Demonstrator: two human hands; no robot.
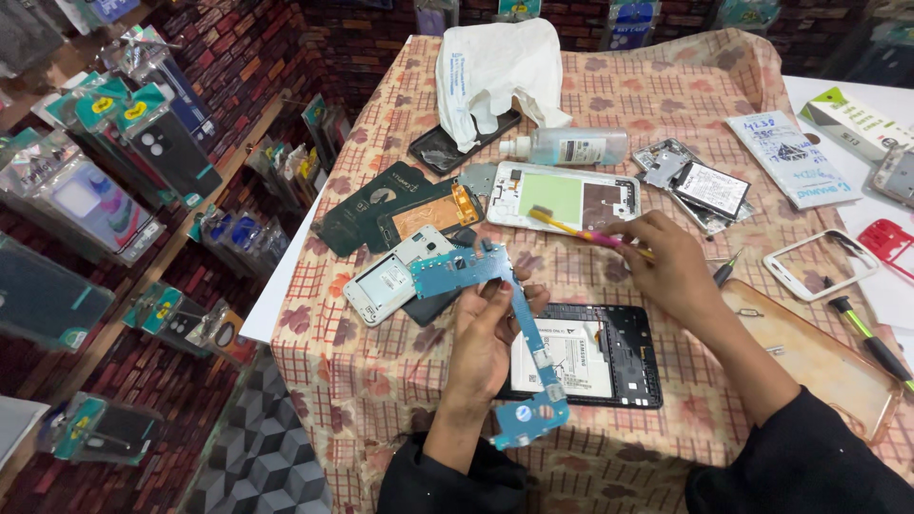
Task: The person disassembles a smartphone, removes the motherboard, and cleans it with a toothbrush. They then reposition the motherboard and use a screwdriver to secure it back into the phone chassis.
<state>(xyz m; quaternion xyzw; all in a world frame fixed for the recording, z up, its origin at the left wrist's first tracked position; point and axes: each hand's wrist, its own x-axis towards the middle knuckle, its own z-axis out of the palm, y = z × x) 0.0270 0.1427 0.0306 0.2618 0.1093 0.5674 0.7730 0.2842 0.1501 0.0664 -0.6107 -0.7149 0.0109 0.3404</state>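
Left grip (490, 324) clasps blue circuit board (505, 314); right grip (671, 262) pinches toothbrush (581, 228).

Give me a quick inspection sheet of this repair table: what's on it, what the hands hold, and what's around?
Surface: table under a floral checked cloth.
Job's things: blue circuit board; toothbrush; opened tablet with its battery showing.
Clutter: clear bottle, white plastic bag, white phone frame, screwdriver, loose phone parts.
Grippers: left hand holds the circuit board; right hand holds the toothbrush.
Cables: nothing seen.
Surroundings: packaged phone cases hanging on a brick-pattern wall at left.
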